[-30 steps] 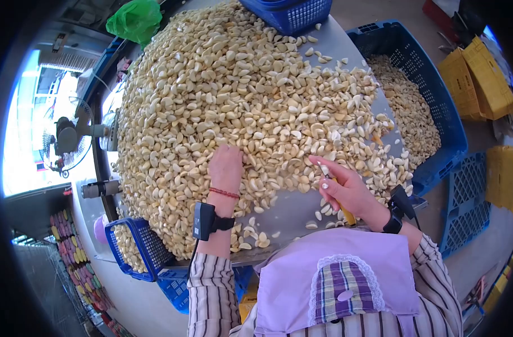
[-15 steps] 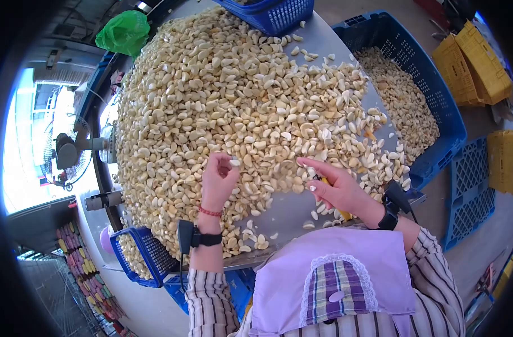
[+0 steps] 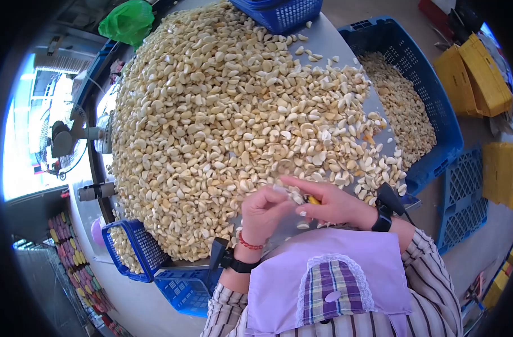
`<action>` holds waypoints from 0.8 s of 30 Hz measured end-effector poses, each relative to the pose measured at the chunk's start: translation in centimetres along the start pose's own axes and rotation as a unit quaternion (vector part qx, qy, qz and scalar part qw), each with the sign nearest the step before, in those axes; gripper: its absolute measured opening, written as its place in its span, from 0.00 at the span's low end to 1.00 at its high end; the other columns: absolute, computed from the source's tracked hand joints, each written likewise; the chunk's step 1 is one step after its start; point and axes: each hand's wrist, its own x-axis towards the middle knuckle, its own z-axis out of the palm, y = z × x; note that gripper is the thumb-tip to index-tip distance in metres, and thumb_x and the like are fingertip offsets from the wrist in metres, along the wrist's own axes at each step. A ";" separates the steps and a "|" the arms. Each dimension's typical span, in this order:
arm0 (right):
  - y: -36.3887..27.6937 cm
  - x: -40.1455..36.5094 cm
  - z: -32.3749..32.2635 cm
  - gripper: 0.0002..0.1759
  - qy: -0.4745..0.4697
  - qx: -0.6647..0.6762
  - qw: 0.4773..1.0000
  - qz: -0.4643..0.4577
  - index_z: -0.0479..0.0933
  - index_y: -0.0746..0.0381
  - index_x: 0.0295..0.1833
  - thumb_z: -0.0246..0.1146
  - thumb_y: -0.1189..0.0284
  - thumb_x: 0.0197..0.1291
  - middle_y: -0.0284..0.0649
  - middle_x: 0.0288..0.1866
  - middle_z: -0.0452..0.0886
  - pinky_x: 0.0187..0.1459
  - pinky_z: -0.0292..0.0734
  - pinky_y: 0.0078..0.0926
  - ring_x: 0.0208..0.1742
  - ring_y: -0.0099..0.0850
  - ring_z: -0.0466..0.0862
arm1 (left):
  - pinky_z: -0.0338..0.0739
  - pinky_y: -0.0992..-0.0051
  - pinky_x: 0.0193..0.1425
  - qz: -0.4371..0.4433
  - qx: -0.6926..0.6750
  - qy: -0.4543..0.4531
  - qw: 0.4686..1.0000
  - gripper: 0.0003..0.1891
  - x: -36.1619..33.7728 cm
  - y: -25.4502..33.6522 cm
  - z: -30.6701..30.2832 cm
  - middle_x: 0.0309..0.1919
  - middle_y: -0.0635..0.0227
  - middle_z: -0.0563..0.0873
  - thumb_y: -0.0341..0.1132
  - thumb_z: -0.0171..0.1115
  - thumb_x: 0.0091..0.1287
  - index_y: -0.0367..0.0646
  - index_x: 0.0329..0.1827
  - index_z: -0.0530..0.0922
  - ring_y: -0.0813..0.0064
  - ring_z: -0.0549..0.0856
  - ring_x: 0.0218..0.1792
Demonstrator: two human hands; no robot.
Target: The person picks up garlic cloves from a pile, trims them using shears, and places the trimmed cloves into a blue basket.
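A large heap of pale, curved cashew nuts (image 3: 211, 118) covers the metal table (image 3: 338, 45). At its near edge my left hand (image 3: 265, 210) is closed, thumb and fingers pinched around a cashew nut (image 3: 280, 189) that is blurred and mostly hidden. My right hand (image 3: 332, 203) meets it fingertip to fingertip, index finger stretched over the pinch. Curled in that right hand is a small yellow-handled tool (image 3: 313, 200); its working end is hidden between the hands. More loose nuts lie just beneath and beyond the fingers.
Right of the table stands a blue crate (image 3: 445, 106) of smaller, browner pieces. A small blue basket (image 3: 150, 247) of nuts sits at the left near corner, another blue basket (image 3: 290, 16) at the far edge. A fan (image 3: 65, 140) stands left; yellow crates (image 3: 484, 76) lie right.
My left hand has moved right and toward me, from over the heap to my right hand, carrying a nut. My right hand has shifted slightly left and nearer.
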 end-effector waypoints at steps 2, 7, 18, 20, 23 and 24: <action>0.9 -0.1 -0.1 0.32 -0.037 0.024 0.999 -0.009 0.61 0.53 0.73 0.58 0.70 0.63 0.27 0.28 0.72 0.29 0.70 0.14 0.26 0.13 0.72 | 0.75 0.82 0.30 -0.039 -0.100 -0.009 0.994 0.07 -0.8 0.0 -0.5 0.30 0.66 0.82 0.17 0.64 0.56 0.39 0.31 0.75 0.80 0.81 0.29; -0.2 -0.4 -0.6 0.25 0.046 0.109 0.986 0.115 0.65 0.49 0.71 0.55 0.69 0.68 0.27 0.24 0.74 0.21 0.67 0.10 0.18 0.11 0.68 | 0.75 0.81 0.28 -0.032 -0.455 0.057 0.888 0.03 -1.5 1.1 -3.4 0.31 0.65 0.84 0.30 0.60 0.61 0.43 0.32 0.74 0.74 0.82 0.30; -0.4 -1.1 0.1 0.25 0.125 0.141 0.981 0.035 0.66 0.52 0.70 0.57 0.67 0.68 0.27 0.24 0.72 0.21 0.67 0.10 0.18 0.12 0.68 | 0.73 0.76 0.25 -0.050 0.476 0.066 0.876 0.18 0.1 -4.9 -10.1 0.22 0.67 0.80 0.42 0.65 0.61 0.39 0.47 0.79 0.75 0.76 0.22; -0.7 -1.3 0.2 0.25 0.128 0.136 0.982 0.030 0.66 0.52 0.70 0.57 0.67 0.68 0.27 0.24 0.72 0.21 0.67 0.10 0.18 0.12 0.67 | 0.70 0.77 0.21 -0.105 -0.362 -0.012 0.926 0.17 -1.0 -5.2 -12.4 0.23 0.68 0.80 0.42 0.56 0.68 0.41 0.53 0.76 0.76 0.71 0.18; -1.0 -1.6 0.9 0.23 0.158 0.157 0.974 0.028 0.66 0.57 0.69 0.53 0.73 0.68 0.28 0.25 0.71 0.20 0.65 0.11 0.16 0.14 0.67 | 0.68 0.80 0.20 0.000 -0.274 0.110 0.955 0.16 -0.3 -4.7 -14.1 0.26 0.66 0.81 0.41 0.51 0.70 0.40 0.52 0.76 0.79 0.71 0.20; -1.1 -1.6 1.1 0.23 0.165 0.151 0.974 0.030 0.67 0.57 0.68 0.53 0.73 0.68 0.28 0.25 0.71 0.20 0.65 0.11 0.16 0.14 0.68 | 0.68 0.81 0.20 0.051 -0.228 0.173 0.957 0.16 0.2 -4.4 -14.4 0.28 0.65 0.81 0.41 0.48 0.72 0.39 0.52 0.77 0.80 0.71 0.20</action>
